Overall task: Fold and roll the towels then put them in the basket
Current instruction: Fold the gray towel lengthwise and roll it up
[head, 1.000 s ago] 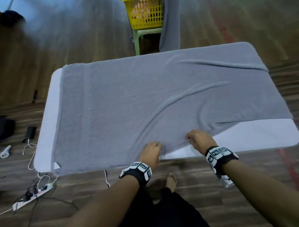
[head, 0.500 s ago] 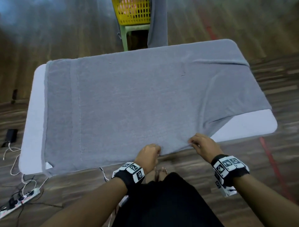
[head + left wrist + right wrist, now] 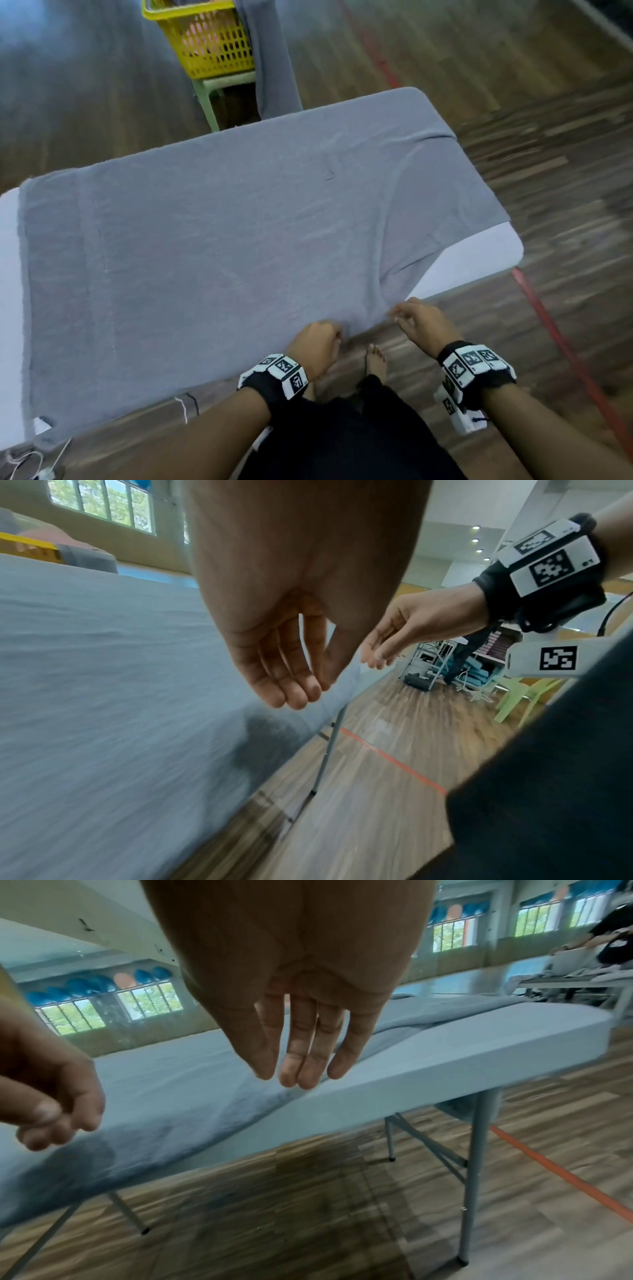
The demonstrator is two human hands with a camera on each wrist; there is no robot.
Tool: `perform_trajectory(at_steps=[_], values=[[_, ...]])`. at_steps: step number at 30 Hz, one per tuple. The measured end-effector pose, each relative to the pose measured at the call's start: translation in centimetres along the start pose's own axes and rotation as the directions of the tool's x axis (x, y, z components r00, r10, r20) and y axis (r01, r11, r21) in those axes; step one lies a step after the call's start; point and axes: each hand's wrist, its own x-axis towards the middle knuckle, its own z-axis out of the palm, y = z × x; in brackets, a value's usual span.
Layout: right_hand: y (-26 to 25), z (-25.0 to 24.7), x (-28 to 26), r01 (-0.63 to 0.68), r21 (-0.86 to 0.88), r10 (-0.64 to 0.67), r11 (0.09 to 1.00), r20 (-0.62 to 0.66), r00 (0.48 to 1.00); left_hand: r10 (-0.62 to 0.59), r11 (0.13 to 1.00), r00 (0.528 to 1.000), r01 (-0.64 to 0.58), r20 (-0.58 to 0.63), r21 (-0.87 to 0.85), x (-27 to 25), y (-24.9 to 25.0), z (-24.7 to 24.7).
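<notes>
Head view, item by item.

Towel [image 3: 222,257]: grey, spread flat across most of the white surface [image 3: 479,263], filling the middle of the frame. Its near edge hangs just over the lower edge of the surface. The lower-right corner of the surface shows bare, since the cloth runs aslant there. Laid out wide like this, it looks ready for a first fold; no fold or roll is made yet.

Left hand [image 3: 317,346]: lower centre of frame, at the near edge of the towel. Left wrist view shows its fingers [image 3: 291,685] loosely bent with thumb near the fingertips and nothing between them; grip loose, holding no cloth.

Right hand [image 3: 424,323]: just right of the left hand, at the same edge. Right wrist view shows its fingers [image 3: 301,1066] straight and together, hovering over the hem; grip spread, holding nothing. Whether the tips touch the cloth cannot be told.

Basket [image 3: 205,37]: yellow, upper centre of frame, on a pale green stool [image 3: 212,99] beyond the far side of the surface, well apart from both hands. Something pink shows inside. Likely set there as the drop point for finished rolls.

Second grey towel [image 3: 270,58]: hangs down beside the basket.
</notes>
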Motion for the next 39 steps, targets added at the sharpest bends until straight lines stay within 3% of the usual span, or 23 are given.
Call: perform_trajectory(at_steps=[4, 7, 12, 16, 20, 25, 29, 34, 36, 39], values=[[5.4, -3.6, 2.3, 0.000, 0.051, 0.006, 0.999, -0.125, 0.992, 0.019, 1.000, 1.000, -0.019, -0.017, -0.008, 5.9, 6.3, 0.6], [8.0, -6.1, 4.5, 0.073, -0.009, -0.073, 0.997, -0.182, 0.980, 0.020, 0.999, 0.998, -0.022, -0.056, -0.034, 10.8, 10.7, 1.6], [10.3, -7.5, 6.8, 0.213, -0.144, -0.222, 0.966, -0.046, 0.974, -0.078, 0.977, 0.991, 0.099, -0.111, 0.190, 16.3, 14.6, 3.0], [11.5, -7.3, 7.0, 0.307, -0.160, -0.319, 0.938, -0.057, 0.946, -0.174, 0.946, 0.981, 0.192, -0.091, 0.263, 17.4, 14.9, 3.3], [11.8, -7.8, 7.4, 0.401, -0.128, -0.415, 0.907, -0.107, 0.903, -0.221, 0.960, 0.968, 0.238, -0.119, 0.149, 17.8, 15.7, 2.1], [12.0, -8.9, 8.7, 0.536, -0.181, -0.562, 0.825, -0.165, 0.810, -0.259, 0.963, 0.940, 0.232, -0.224, -0.138, 16.3, 16.9, 1.1], [14.9, -11.7, 10.1, 0.470, -0.249, -0.518, 0.847, -0.187, 0.834, -0.277, 0.955, 0.925, 0.233, -0.262, -0.186, 15.7, 17.4, 0.1], [19.9, -16.5, 9.9, 0.209, -0.274, -0.288, 0.939, -0.294, 0.911, -0.224, 0.967, 0.944, 0.185, -0.242, -0.174, 14.8, 17.8, 0.5], [21.4, -17.0, 8.8, 0.180, -0.276, -0.266, 0.944, -0.314, 0.911, -0.184, 0.976, 0.954, 0.148, -0.238, -0.160, 14.4, 18.0, 1.1], [22.4, -16.4, 7.0, 0.279, -0.228, -0.351, 0.933, -0.396, 0.849, -0.163, 0.980, 0.959, 0.131, -0.232, -0.147, 14.1, 18.0, 2.1]])
